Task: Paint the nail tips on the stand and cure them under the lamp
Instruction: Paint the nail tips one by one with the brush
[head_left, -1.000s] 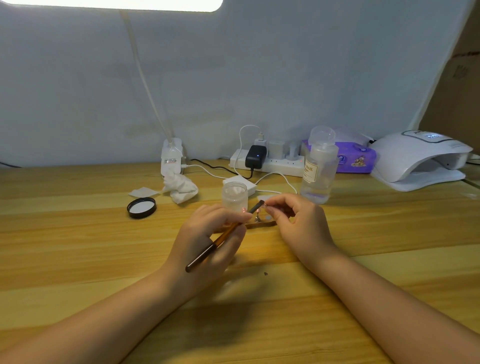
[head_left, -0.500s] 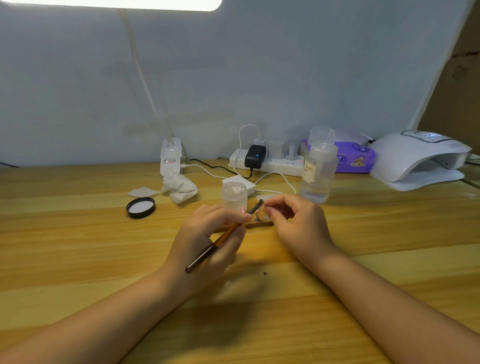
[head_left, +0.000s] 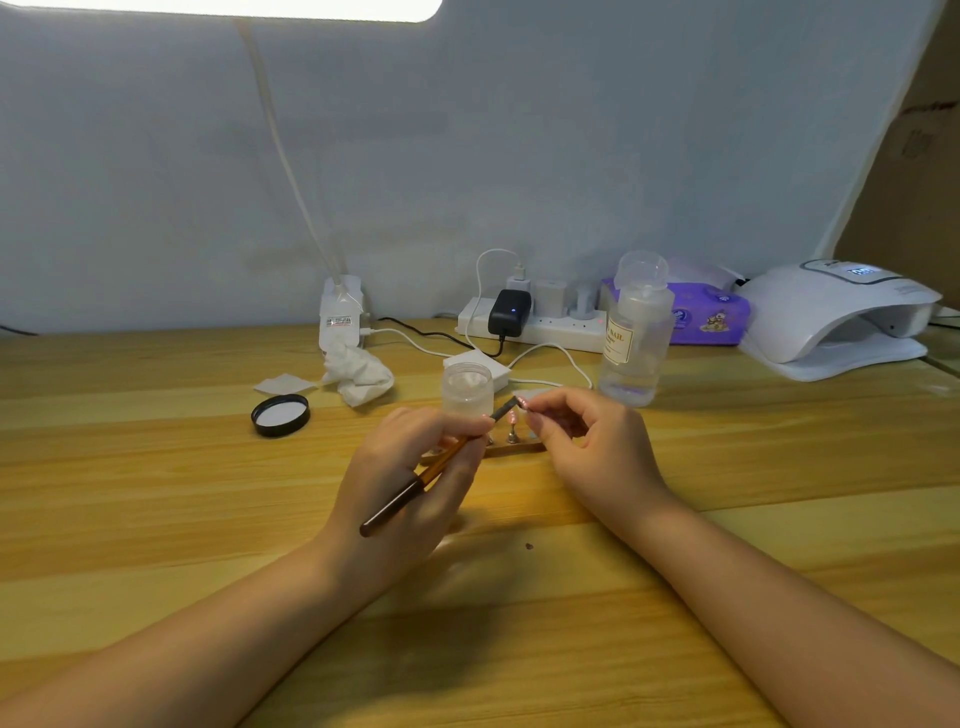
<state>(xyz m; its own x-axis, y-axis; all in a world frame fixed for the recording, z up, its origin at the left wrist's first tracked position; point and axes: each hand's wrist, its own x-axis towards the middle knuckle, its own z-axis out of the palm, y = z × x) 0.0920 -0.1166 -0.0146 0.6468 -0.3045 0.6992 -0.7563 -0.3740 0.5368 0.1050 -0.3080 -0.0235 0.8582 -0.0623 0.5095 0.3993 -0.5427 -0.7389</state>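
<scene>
While the wooden tabletop (head_left: 156, 519) stretches wide, its left part carries only small things: a black lid (head_left: 280, 414) lying face up at about ten o'clock from the hands, with a flat wipe (head_left: 283, 385) and a crumpled tissue (head_left: 358, 374) just behind it. Moving rightward, the left hand (head_left: 410, 483) is curled round a brush (head_left: 436, 467), gripping it pen-fashion with the dark handle end pointing to seven o'clock and the bristle end reaching toward one o'clock. A frosted open jar (head_left: 466, 387) stands just beyond that hand at twelve o'clock. Between the two hands sits the stand (head_left: 511, 446), a low wooden strip with small pegs, one peg carrying a pink nail tip (head_left: 512, 417). The brush end meets a nail tip held at the fingertips of the right hand (head_left: 592, 447), which pinches it between thumb and forefinger just above the stand. A nail tip like this is likely very light, thin, glossy and easily flicked away, so it is best held by its edges or its holder, leaving the painted face untouched; wet coating would smear under any pad. Farther right, a clear bottle (head_left: 636, 332) stands at one o'clock, and the white curing lamp (head_left: 836, 317) waits at two o'clock, well apart, its mouth open toward the tabletop.
</scene>
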